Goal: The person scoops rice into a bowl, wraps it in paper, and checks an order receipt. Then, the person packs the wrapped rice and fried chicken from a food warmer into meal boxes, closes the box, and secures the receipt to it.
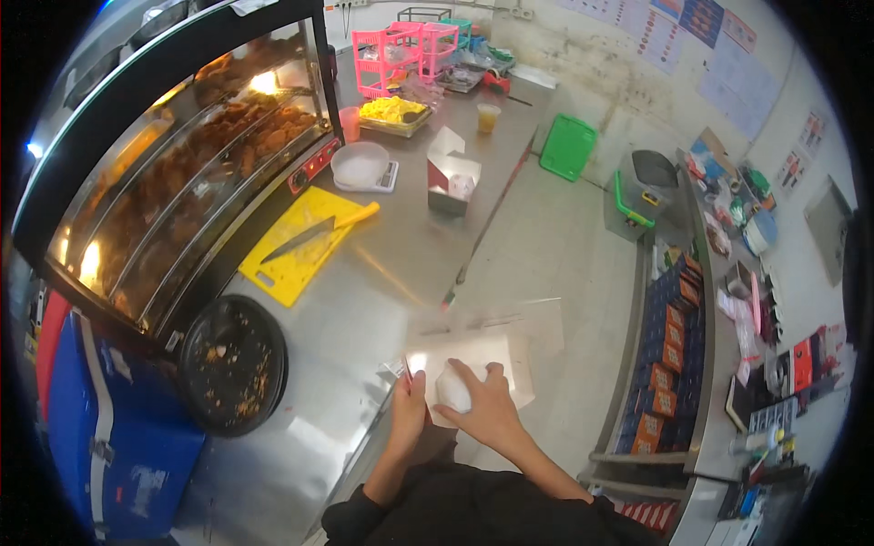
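Note:
Just beyond the steel table's front edge, my left hand (pixel 408 409) grips the left side of an open paperboard food box (pixel 502 351). My right hand (pixel 488 409) reaches into that box, its fingers curled around a white rounded bundle (pixel 453 388); whether it is wrapped rice cannot be told. Another open box (pixel 454 177) stands farther back on the table with a pale wrapped item inside. To the left lies a yellow cutting board (pixel 293 273) bearing a knife (pixel 297 240) and a yellow-handled tool (pixel 357 215).
A heated glass cabinet (pixel 225 273) of fried food stands left, above a round black tray (pixel 232 368) with crumbs. A white scale (pixel 386 179) with a bowl, a cup (pixel 487 118) and pink racks (pixel 389 58) are farther back. Right is a cluttered counter (pixel 717 307).

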A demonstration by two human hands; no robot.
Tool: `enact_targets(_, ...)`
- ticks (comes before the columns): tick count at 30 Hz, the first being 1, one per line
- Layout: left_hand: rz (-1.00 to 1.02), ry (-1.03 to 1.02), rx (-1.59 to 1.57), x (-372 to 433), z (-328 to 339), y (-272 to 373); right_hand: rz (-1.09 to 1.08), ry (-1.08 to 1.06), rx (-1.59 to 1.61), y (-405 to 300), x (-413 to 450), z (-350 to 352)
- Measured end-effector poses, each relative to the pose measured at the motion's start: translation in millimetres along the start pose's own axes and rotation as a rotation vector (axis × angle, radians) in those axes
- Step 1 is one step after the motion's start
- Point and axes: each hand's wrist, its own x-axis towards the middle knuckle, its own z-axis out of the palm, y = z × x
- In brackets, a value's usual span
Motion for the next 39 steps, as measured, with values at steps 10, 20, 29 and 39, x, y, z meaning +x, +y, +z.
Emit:
enact_targets(10, 0.018, 0.173, -0.194, 193.0, 34.4, 52.7, -0.249, -0.458, 0.117, 48.1, 247.8, -34.2)
enact_targets(20, -0.058, 0.577, -0.333, 251.1, 58.3, 50.0, -0.953, -0.867, -0.157, 80.5, 376.2, -11.3)
enact_targets(29, 0.030, 1.080, 0.123, 264.9, 53.9, 81.2, -1.097, -0.737, 0.129, 51.0, 480.7, -14.1)
enact_targets(39, 0.023, 0.700, 0.199, 312.7, 78.0, -11.2, -1.222, -0.595, -0.149, 40.5, 471.9, 29.9)
